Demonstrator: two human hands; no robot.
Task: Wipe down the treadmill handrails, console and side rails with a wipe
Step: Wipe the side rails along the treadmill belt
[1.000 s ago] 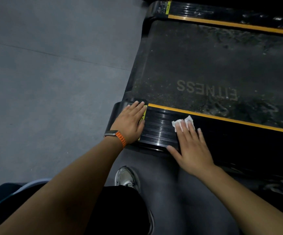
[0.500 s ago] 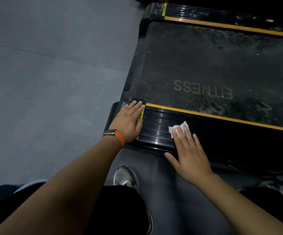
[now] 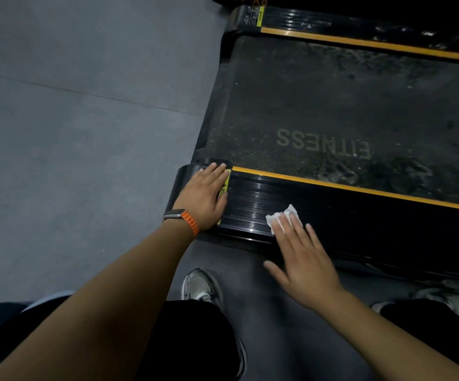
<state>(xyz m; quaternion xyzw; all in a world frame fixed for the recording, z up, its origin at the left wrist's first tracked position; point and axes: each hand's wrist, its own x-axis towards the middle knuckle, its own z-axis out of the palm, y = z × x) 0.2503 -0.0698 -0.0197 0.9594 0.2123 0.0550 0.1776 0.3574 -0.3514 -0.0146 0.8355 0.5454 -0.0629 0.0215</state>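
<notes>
Pressing a white wipe (image 3: 280, 217) flat under straight fingers, the right hand (image 3: 305, 259) works the ribbed rear end of the near side rail (image 3: 250, 204), while the left hand (image 3: 202, 196) rests open-palmed on its end cap (image 3: 183, 182). Whether the far side rail (image 3: 360, 31) is done cannot be told; handrails and console lie out of frame.

Smooth grey floor (image 3: 71, 160) lies open across the frame's left. On the ribbed black yellow-striped side rail (image 3: 374, 221), the left hand (image 3: 202, 199) blocks its left end, the right hand (image 3: 302, 259) the middle.

Head-worn view, looking steeply down, close
</notes>
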